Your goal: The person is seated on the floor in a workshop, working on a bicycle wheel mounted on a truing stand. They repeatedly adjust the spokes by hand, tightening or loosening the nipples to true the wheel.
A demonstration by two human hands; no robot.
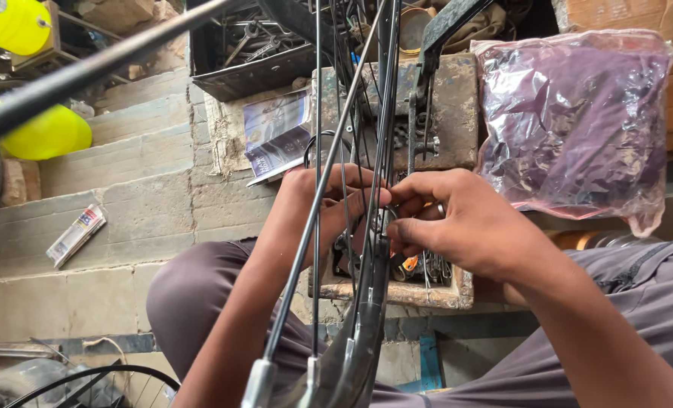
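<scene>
Your left hand (329, 204) and right hand (457, 223) meet at the middle of the bicycle wheel (355, 332), which stands on edge between your knees. The left hand's fingers curl around a group of spokes (317, 151); the right hand's thumb and forefinger pinch a small part close to the hub, too hidden behind the spokes to identify.

Progress, as a judgement: many spokes are already seated, with their nipples (259, 375) showing at the rim (367, 355) below your hands. The work at the hub is not finished, and how many spokes remain cannot be told.

Orientation: the wheel's plane runs straight away from you, edge-on. The spokes' long axes run up and away from the near rim, past both hands, toward the far side.

Beyond your hands lies a grimy block (457, 106) with a tray of wrenches (253, 53) behind it. A purple plastic bag (578, 121) lies beyond the right hand. A small tube (76, 234) rests on the brick steps (140, 196) left of the left hand.
</scene>
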